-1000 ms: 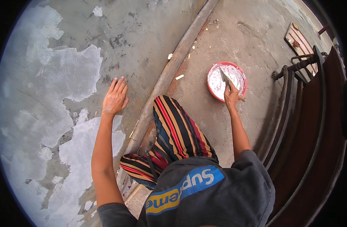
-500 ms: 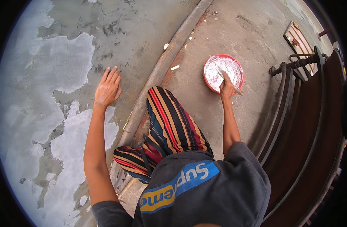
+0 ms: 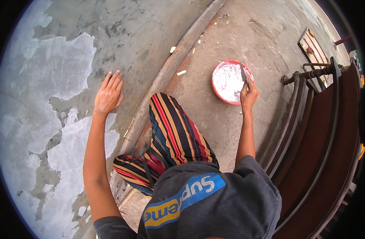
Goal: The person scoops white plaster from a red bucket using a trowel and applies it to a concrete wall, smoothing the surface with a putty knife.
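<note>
My left hand [image 3: 108,91] lies palm down, fingers extended, on the grey concrete surface [image 3: 122,32] patched with pale, uneven coating. My right hand [image 3: 248,95] is closed on the handle of a pointed metal trowel [image 3: 242,71], whose blade is over the right side of a red bowl [image 3: 226,81]. The bowl holds thick white paste and sits on the concrete ground, just beyond my bent leg in striped trousers [image 3: 174,131].
A long, rounded grey edge [image 3: 180,44] runs diagonally between the coated surface and the rougher ground [image 3: 266,40]. A dark brown bench [image 3: 325,151] stands close at my right. Behind it lies a slatted panel [image 3: 312,44]. Small white scraps [image 3: 181,72] lie beside the edge.
My right hand and trowel have moved from within the paste toward the bowl's right side, the blade now showing. My left hand stays on the surface as the view shifts slightly.
</note>
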The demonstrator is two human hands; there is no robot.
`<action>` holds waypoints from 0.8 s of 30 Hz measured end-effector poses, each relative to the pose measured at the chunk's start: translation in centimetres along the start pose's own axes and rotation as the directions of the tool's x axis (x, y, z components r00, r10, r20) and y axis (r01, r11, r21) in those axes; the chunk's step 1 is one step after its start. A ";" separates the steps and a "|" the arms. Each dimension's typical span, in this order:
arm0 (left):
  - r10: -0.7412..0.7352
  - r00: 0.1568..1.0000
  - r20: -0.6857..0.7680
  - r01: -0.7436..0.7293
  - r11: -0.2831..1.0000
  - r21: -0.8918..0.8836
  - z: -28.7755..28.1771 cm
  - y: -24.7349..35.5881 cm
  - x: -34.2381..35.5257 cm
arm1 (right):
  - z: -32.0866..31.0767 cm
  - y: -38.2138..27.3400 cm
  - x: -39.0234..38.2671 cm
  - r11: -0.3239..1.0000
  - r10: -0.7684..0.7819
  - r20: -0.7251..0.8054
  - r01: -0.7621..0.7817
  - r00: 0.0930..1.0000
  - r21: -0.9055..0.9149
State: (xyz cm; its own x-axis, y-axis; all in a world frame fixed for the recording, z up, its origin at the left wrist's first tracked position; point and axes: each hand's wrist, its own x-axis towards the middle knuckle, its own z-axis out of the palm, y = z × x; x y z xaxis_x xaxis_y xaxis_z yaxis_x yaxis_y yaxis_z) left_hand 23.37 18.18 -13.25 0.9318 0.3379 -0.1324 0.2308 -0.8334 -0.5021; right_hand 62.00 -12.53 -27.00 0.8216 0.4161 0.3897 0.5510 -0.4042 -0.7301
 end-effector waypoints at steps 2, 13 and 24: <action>-0.001 1.000 0.015 0.001 1.000 0.011 -0.1 -0.1 0.2 | 1.5 0.9 -0.3 0.999 -0.026 -0.018 0.026 1.000 -0.021; 0.002 1.000 -0.004 -0.003 0.999 -0.039 0.4 0.1 0.0 | 6.0 10.8 -3.2 0.939 0.337 0.106 -0.342 0.935 0.031; 0.012 1.000 0.022 -0.011 0.999 -0.030 0.3 0.9 -0.8 | 6.2 11.1 -5.0 0.950 -0.254 -0.018 0.246 0.967 -0.195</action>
State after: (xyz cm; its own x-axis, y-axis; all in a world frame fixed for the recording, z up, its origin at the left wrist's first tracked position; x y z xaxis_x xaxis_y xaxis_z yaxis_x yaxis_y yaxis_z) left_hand 22.74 17.29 -13.89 0.9282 0.3374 -0.1569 0.2286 -0.8498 -0.4749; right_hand 63.08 -14.01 -40.53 0.6574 0.4899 0.5726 0.7534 -0.4406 -0.4880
